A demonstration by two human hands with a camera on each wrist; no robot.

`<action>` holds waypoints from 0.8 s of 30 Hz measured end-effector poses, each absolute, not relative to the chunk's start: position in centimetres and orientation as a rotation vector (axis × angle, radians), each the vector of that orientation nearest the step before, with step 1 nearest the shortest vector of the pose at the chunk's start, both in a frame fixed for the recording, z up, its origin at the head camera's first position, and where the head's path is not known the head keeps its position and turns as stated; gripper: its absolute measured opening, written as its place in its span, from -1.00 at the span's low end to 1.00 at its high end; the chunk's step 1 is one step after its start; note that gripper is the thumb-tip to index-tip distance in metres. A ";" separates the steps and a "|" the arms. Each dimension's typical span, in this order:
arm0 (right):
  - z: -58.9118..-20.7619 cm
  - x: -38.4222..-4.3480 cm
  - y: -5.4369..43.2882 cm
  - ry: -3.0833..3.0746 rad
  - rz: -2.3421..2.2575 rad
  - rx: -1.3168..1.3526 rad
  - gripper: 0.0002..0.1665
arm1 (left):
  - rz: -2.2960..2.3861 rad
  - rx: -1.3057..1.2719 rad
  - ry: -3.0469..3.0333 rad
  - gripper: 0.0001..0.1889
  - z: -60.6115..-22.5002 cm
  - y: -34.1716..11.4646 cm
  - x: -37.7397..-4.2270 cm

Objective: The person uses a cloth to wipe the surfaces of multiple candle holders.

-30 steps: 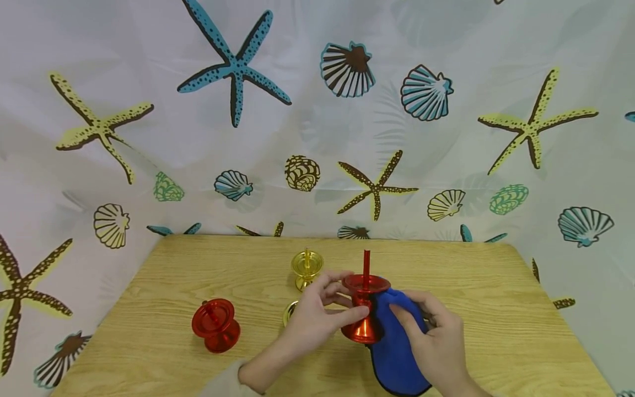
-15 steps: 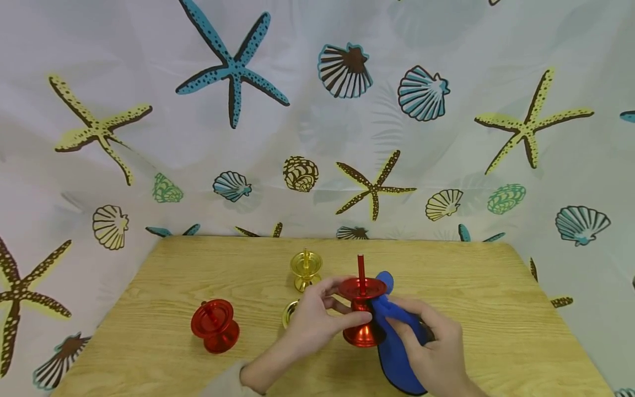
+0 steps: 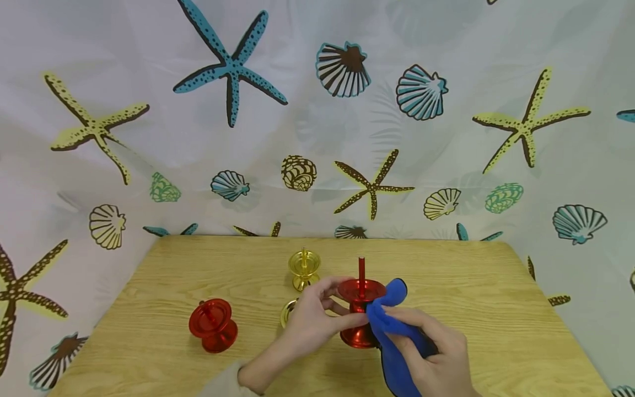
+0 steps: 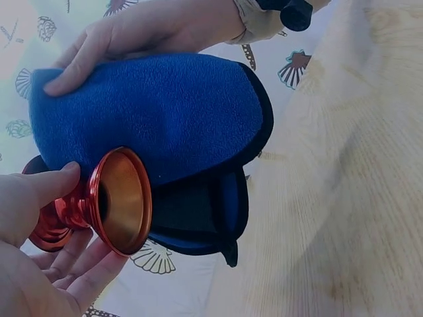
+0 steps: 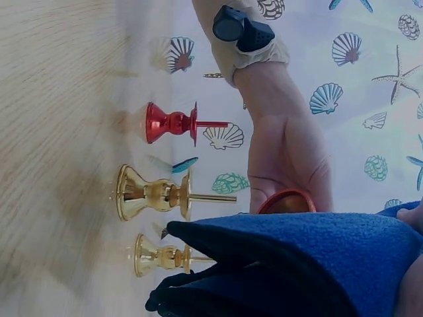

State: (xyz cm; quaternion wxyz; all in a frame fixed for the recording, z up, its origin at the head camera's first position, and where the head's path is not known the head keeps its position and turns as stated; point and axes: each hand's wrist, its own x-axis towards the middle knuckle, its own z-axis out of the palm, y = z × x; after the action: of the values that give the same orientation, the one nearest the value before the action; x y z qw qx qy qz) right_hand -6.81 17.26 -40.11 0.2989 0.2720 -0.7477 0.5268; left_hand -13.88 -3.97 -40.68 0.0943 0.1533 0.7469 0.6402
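Observation:
My left hand (image 3: 315,320) holds a shiny red candle holder (image 3: 358,337) by its narrow waist, upright and raised off the table, its thin spike upward. In the left wrist view, the holder's hollow base (image 4: 125,201) faces the camera, with thumb and fingers on either side of the stem. A blue cloth (image 3: 397,361) with black edging is pinched in my right hand (image 3: 439,350). It is bunched against the right side of the holder, below the dish, and its lower part hangs down. In the right wrist view the cloth (image 5: 317,244) hides most of the held holder.
Another red candle holder (image 3: 213,325) stands at the left of the wooden table (image 3: 496,309). A gold candle holder (image 3: 304,267) stands behind my left hand, and a second gold one (image 3: 286,313) is mostly hidden by that hand. A patterned curtain (image 3: 278,138) surrounds the table.
The cloth has shifted along the holder's right side and is more bunched, with a flap now sticking up beyond the dish. The held holder has come down slightly. The other holders stay put.

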 end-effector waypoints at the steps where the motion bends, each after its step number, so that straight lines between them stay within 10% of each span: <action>1: -40.2 -6.9 17.2 -1.995 1.394 0.705 -0.42 | 1.902 0.459 2.206 -0.34 -40.7 -4.0 -13.9; 24: -41.1 -10.9 18.5 -2.235 1.550 0.380 -0.82 | 1.918 0.388 2.240 -0.23 -39.7 -8.5 -14.2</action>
State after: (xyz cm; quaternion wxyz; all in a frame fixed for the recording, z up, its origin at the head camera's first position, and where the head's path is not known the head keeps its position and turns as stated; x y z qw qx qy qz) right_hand -10.94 18.50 -41.11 0.1964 0.1355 -0.7981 0.5533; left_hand -14.23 -8.51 -39.75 0.0837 0.1301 0.7505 0.6426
